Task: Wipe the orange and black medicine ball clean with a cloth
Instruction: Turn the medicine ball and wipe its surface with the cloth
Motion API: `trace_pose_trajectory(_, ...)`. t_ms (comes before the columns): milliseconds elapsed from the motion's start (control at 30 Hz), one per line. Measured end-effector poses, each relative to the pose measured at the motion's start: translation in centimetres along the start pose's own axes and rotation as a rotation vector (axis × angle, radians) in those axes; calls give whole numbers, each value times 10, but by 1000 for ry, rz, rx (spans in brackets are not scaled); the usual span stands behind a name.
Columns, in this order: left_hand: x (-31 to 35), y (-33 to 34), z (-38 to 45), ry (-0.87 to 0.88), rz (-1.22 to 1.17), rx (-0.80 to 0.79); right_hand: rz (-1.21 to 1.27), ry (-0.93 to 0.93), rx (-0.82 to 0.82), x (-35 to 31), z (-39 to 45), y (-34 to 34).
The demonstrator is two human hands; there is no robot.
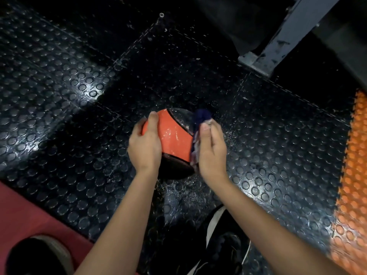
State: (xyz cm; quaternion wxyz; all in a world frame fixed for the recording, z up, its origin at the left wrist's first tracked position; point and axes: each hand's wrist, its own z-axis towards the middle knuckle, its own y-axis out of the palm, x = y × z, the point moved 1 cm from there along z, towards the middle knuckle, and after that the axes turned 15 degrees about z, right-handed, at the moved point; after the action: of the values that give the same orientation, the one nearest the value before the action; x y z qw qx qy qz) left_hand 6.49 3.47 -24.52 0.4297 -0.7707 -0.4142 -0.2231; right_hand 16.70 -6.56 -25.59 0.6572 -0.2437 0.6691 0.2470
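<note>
The medicine ball [174,135] is orange with black curved panels and pale flecks on its orange skin, and the cloth [198,124] against it is dark navy at the top, mottled whitish and bluish lower down. The floor [79,108] is glossy black rubber embossed with raised round studs; an orange studded mat [353,175] lies at the right edge, a red mat [23,215] at lower left. A black shoe [224,245] shows white trim.
</note>
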Motion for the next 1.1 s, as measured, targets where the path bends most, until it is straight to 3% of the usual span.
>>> trace_pose_trajectory(67,3,4,-3,19,8,12,187,366,138,10,19,-12)
trace_pose_trajectory(133,5,7,-9,45,22,23,226,758,160,16,29,-24)
trace_pose_trajectory(167,6,7,-12,61,26,20,223,838,164,15,28,-27)
trace_pose_trajectory(233,4,5,-13,78,29,5,253,791,181,9,22,-23)
trace_pose_trajectory(300,1,2,-10,75,29,-7,129,457,139,-5,10,-15)
trace_pose_trajectory(367,0,0,-6,65,36,-6,-90,56,-3,-17,1,-6)
trace_pose_trajectory(433,1,2,-4,55,46,-7,-186,-108,-62,-11,2,-4)
trace_pose_trajectory(500,3,4,-3,66,47,-13,7,25,15,-4,8,-8)
trace_pose_trajectory(600,3,5,-5,71,43,-16,300,476,158,13,23,-21)
trace_pose_trajectory(733,3,4,-8,58,29,-22,404,825,171,26,36,-27)
trace_pose_trajectory(800,7,2,-6,42,21,-29,336,785,215,20,36,-20)
trace_pose_trajectory(933,8,-1,0,10,22,-43,-1,166,63,-9,15,-4)
trace_pose_trajectory(967,8,-1,-1,15,28,-45,-15,97,42,-10,10,-3)
trace_pose_trajectory(1033,8,1,-6,43,43,-38,67,159,74,3,9,-8)
trace_pose_trajectory(1100,10,4,-13,76,76,-19,197,417,167,18,18,-20)
